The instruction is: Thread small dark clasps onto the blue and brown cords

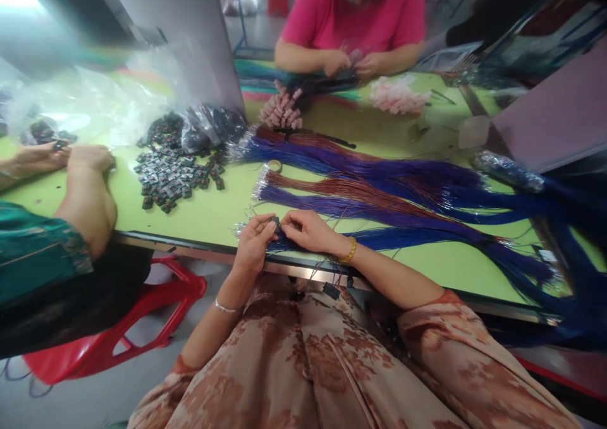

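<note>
Near the table's front edge, my left hand [256, 241] pinches a small black connector [275, 222] between thumb and fingers. Just right of it, my right hand [308, 230] has its fingers closed beside the connector; what it grips is too small to make out. Behind my hands lie bundles of brown wires [327, 187], purple wires [303, 203] and blue wires [379, 238], with whitish ends at the left. A black part [331, 291] with thin wires hangs below the table edge, against the patterned clothing.
Black connectors [165, 173] are heaped on the green table [208, 217]. A person's hands [90, 157] work at the left. Across the table, a person in a pink top [353, 18] sits behind pink parts [282, 108]. A red stool [175, 302] stands lower left.
</note>
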The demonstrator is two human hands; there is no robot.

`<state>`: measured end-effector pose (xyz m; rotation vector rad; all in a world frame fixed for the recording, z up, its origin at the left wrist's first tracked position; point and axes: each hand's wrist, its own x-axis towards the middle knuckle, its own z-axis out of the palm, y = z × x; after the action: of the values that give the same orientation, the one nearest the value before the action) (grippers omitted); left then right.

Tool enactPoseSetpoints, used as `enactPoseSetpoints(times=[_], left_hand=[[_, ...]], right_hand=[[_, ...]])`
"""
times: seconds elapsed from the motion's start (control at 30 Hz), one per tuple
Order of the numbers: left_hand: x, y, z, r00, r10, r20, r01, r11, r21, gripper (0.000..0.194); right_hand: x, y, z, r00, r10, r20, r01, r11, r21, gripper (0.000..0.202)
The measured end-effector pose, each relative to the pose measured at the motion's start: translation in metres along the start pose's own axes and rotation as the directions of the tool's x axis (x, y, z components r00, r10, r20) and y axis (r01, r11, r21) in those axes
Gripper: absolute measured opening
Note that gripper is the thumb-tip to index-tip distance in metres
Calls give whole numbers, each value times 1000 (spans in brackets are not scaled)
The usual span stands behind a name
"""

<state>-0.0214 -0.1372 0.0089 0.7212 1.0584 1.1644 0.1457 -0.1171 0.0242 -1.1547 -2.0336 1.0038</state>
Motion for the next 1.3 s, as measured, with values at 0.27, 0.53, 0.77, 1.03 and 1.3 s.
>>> enactPoseSetpoints(times=[0.27, 0.53, 0.77, 1.03, 1.3], left_hand=[[-2, -3, 3, 999, 29, -15, -28, 997, 70, 40], [2, -5, 0, 998, 53, -18, -52, 998, 40, 42], [3, -11, -4, 1000, 29, -13, -28, 998, 54, 41], [0, -5, 3, 998, 63, 12, -64, 997, 48, 40], [5, -9, 4, 1000, 11, 19, -10, 998, -70, 37]], right_hand=[[0, 2, 0, 999, 7, 42, -4, 997, -74, 17], [78, 24, -32, 983, 120, -141, -154, 951, -269, 21], [98, 42, -20, 967, 210, -144, -243, 930, -275, 18], [89, 31, -29, 989, 18, -149, -75, 918, -388, 15], [93, 5, -16, 995, -12, -104, 23, 995, 101, 10]])
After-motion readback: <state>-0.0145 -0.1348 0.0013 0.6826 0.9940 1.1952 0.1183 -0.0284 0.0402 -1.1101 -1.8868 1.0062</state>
